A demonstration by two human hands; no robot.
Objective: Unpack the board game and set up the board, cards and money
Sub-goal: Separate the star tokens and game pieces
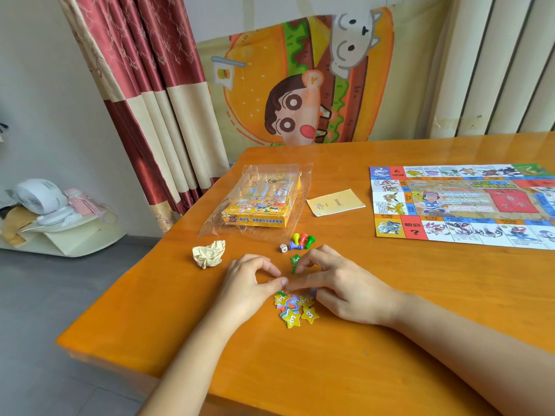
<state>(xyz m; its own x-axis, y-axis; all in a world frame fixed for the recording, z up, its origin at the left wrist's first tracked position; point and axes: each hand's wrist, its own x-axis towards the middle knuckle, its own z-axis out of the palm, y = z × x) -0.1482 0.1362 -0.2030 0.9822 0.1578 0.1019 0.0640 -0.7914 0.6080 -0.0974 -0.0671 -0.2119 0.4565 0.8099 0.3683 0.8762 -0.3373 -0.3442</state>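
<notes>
Yellow stars (292, 319) read 3; green star (295, 259) 1; board (415, 232) "?".

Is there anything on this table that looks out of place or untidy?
Yes. A crumpled paper ball lies on the table, left of the white die; it looks like rubbish among game parts. The star tokens lie in a loose, overlapping heap, while the right hand pinches a green token.

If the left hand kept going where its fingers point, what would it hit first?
Likely the right hand, pinching a green star token; its fingertips almost touch those of the left hand.
</notes>
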